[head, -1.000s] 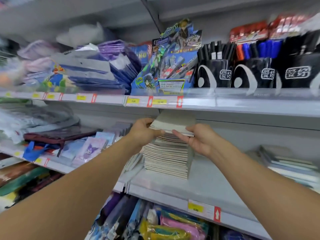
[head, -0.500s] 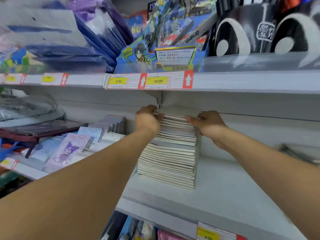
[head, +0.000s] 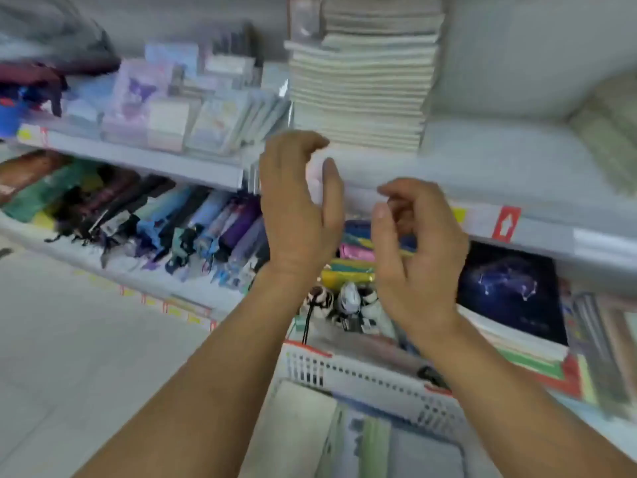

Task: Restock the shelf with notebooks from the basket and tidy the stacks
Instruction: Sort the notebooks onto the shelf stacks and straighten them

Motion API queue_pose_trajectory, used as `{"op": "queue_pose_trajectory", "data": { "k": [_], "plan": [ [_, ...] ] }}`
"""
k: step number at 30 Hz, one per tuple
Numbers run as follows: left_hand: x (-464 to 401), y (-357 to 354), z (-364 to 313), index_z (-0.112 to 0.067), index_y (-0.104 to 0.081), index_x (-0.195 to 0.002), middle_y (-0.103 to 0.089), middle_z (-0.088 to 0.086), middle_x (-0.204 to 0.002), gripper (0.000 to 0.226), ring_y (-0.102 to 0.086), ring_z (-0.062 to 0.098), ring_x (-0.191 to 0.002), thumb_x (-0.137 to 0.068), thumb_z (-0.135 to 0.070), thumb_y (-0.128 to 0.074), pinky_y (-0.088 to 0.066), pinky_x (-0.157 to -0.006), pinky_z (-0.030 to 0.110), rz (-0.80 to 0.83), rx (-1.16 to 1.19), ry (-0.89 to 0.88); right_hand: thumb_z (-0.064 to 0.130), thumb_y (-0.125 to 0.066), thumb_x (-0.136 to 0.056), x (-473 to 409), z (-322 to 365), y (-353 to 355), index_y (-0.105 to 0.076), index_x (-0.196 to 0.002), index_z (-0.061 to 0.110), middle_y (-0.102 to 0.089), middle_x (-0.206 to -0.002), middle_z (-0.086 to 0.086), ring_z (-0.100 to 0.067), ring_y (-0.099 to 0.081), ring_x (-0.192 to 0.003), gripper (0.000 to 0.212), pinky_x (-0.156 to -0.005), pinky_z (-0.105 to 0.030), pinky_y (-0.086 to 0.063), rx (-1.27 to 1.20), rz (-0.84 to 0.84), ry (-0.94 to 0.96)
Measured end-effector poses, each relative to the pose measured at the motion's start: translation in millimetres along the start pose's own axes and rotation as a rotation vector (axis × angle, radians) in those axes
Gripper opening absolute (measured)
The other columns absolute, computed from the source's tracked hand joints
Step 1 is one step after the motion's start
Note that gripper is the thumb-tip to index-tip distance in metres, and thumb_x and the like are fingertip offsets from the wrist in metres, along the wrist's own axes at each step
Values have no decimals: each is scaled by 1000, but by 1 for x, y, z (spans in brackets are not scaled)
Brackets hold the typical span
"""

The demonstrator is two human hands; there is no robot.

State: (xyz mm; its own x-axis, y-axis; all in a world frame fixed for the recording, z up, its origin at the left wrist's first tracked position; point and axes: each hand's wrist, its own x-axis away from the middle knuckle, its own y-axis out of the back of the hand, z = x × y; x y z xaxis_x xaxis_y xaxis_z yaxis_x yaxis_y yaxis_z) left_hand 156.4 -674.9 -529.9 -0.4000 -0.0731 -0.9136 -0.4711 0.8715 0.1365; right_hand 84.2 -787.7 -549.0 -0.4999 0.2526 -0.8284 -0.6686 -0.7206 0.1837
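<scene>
Head view: left hand (head: pixel 299 205) and right hand (head: pixel 418 250) loosely curled, empty; notebook stack (head: pixel 362 88) above the fingertips may topple if bumped.

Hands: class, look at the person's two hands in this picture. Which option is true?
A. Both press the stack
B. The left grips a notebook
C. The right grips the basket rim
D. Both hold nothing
D: the left hand and right hand hang free with loosely curled fingers, below the stack and above the basket, touching neither.
</scene>
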Motion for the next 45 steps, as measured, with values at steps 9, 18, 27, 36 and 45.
{"op": "queue_pose_trajectory", "data": {
  "k": [9, 18, 27, 36, 45],
  "plan": [
    [367, 110, 49, -2, -32, -144, -30, 20, -150, 66, -32, 37, -138, -86, -16, -60, -30, -111, 39, 1093, -498, 1260, 16, -60, -90, 341, -56, -1, -55, -86, 9, -52, -76, -4, -27, -55, -78, 9, -65, -31, -39, 318, 658, -1504],
    [395, 134, 71, -5, -29, -144, -32, 16, -144, 86, -38, 35, -133, -75, -25, -76, -38, -105, 39, 1174, -691, 1521, 19, -71, -88, 345, -48, -61, -58, -114, 1, -67, -99, -13, -28, -63, -81, 35, -70, -33, -52, -82, 564, -1906],
    [365, 130, 56, -10, -67, -99, -70, 5, -110, 35, -63, 21, -102, -70, -7, -85, -52, -91, 36, 949, 90, 1924, 12, -70, -90, 320, -70, 7, -66, -122, 13, -71, -116, -7, -26, -67, -105, 32, -92, -40, -55, -196, 755, -1591],
    [172, 102, 31, -11, -68, -113, -71, 8, -116, 26, -69, 24, -105, -88, -6, -66, -59, -81, 43, 695, 721, 1581, 16, -57, -99, 132, -17, 26, -61, -114, 27, -72, -111, -2, -19, -70, -92, 19, -75, -36, -61, -381, 815, -1078],
    [-61, 68, -30, -23, -58, -122, -75, -2, -96, 25, -70, 23, -70, -97, -22, -57, -55, -52, 38, 622, 571, 792, 12, -48, -103, -70, 54, 56, -57, -112, 13, -73, -68, -8, -22, -67, -50, 13, -44, -27, -53, -617, 389, -743]
  ]
}}
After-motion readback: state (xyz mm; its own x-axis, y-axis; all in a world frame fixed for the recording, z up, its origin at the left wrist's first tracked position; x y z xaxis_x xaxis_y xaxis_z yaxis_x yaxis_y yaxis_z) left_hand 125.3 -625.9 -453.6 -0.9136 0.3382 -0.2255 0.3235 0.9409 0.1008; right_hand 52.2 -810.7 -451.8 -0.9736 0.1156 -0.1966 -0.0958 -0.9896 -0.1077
